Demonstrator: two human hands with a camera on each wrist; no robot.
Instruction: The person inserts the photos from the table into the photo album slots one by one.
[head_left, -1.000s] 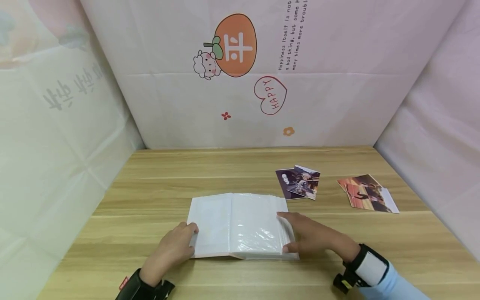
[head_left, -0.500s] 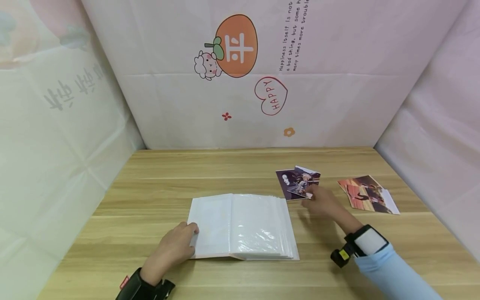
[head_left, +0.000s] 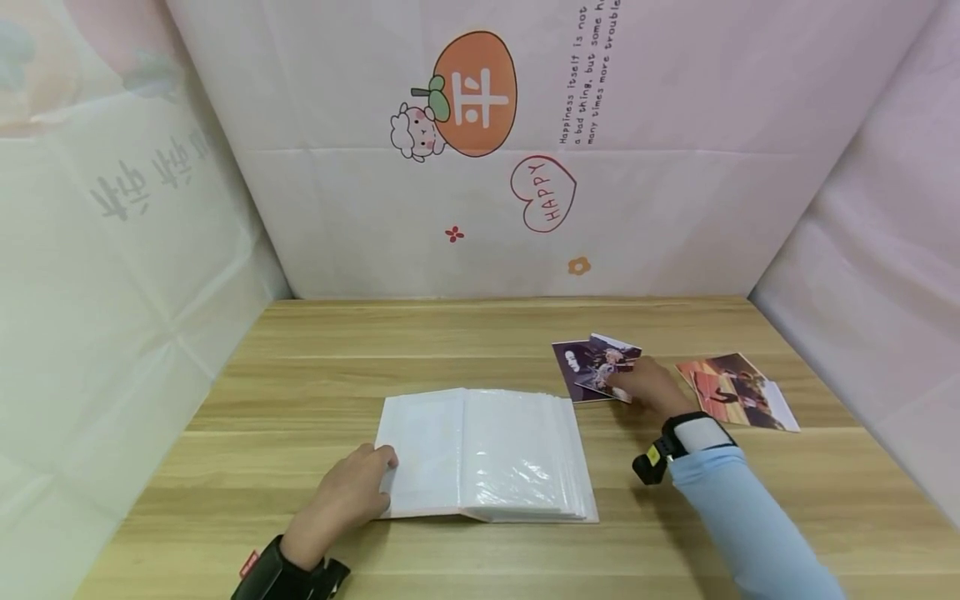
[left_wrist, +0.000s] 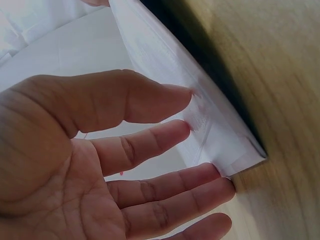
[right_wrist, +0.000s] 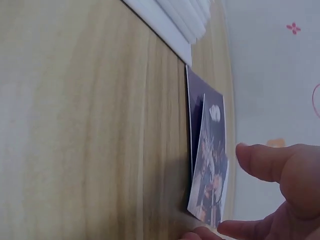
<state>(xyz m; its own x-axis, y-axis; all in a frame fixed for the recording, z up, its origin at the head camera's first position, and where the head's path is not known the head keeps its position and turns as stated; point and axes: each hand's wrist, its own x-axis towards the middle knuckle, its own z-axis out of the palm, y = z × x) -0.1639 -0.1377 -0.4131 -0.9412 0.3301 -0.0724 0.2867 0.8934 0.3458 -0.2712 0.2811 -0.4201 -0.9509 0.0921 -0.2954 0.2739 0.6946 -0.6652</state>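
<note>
An album (head_left: 423, 454) with white pages lies spread on the table, clear sleeves stacked on its right side. My left hand (head_left: 348, 492) rests at its left edge; in the left wrist view, extended fingertips touch the white cover (left_wrist: 230, 145). Farther back on the right, my right hand (head_left: 651, 387) is at the right edge of a small picture card (head_left: 609, 364), which overlaps a dark purple card (head_left: 567, 360). From the right wrist, the thumb (right_wrist: 262, 162) shows apart from the upper card, while fingertips are by its near end. The lower fingers are partly cut off.
Several orange-toned picture cards (head_left: 738, 392) lie overlapped at the right of the wooden table (head_left: 300, 358). Printed white cloth (head_left: 360, 225) stands behind the table and along both sides.
My right hand has left the album's right side and moved back and right to the dark cards. The sleeves it was touching now lie flat. My left hand stays put.
</note>
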